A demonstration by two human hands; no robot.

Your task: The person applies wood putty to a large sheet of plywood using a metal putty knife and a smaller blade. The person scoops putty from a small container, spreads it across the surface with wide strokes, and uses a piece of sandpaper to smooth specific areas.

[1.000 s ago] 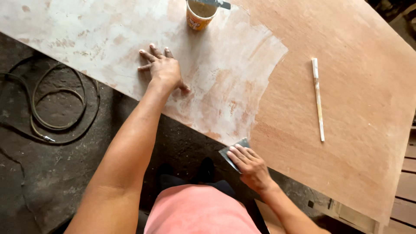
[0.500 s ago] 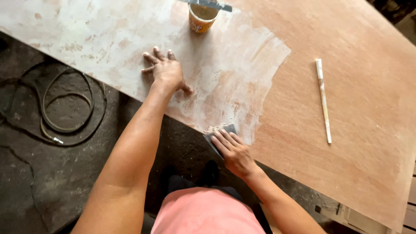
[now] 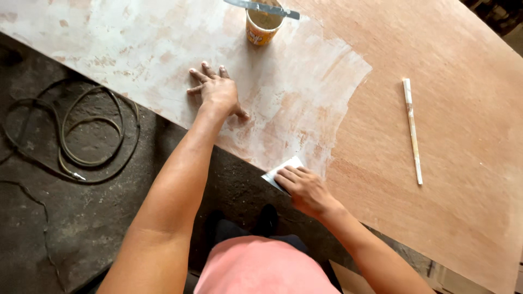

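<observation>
So nearest the camera, the right hand (image 3: 305, 190) has its fingers pressed down on a small flat scraper blade (image 3: 282, 172), pale grey, sitting right at the near edge of the plywood surface (image 3: 463, 136). The blade is mostly covered by the fingers; only a corner pokes out toward the white patch. That patch is a chalky white filler coat (image 3: 163, 49), streaky, with reddish wood showing through in spots, and it covers the left half of the sheet.

A bit further in, the left hand (image 3: 218, 92) lies flat and open on the filler, fingers spread, holding nothing. Off to the right lies a thin white stick (image 3: 412, 130), well apart from both hands. At the far edge stands a yellow tub (image 3: 261, 30) with a putty knife (image 3: 261, 8) lying across its rim. A coiled hose (image 3: 81, 136) lies on the floor to the left.
</observation>
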